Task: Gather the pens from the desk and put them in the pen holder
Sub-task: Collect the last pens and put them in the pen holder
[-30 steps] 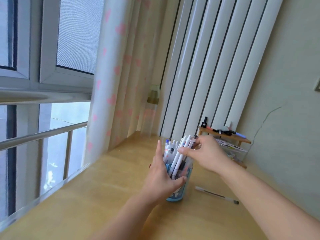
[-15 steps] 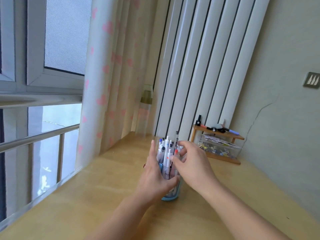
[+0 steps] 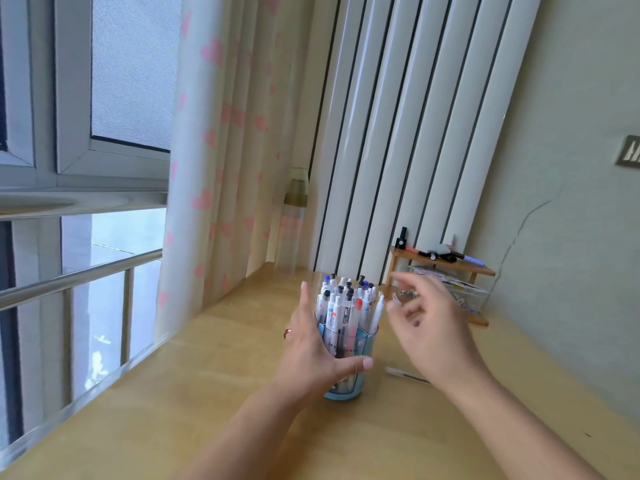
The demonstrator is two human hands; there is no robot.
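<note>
The pens (image 3: 346,306) stand upright, packed together in the blue holder (image 3: 346,386), which sits on the desk (image 3: 173,410) near its middle. One more pen (image 3: 407,375) lies flat on the desk just right of the holder, partly hidden behind the right wrist. The left hand (image 3: 311,351) clasps the holder from its left side, thumb across the front, fingers straight up along the pens; a ring (image 3: 287,333) shows on one finger. The right hand (image 3: 429,327) hangs just right of the pens, blurred, fingers loosely spread and grasping nothing. Behind it stand a small wooden shelf (image 3: 446,263) and a clear box (image 3: 464,292). A curtain (image 3: 221,168) hangs at the left.
</note>
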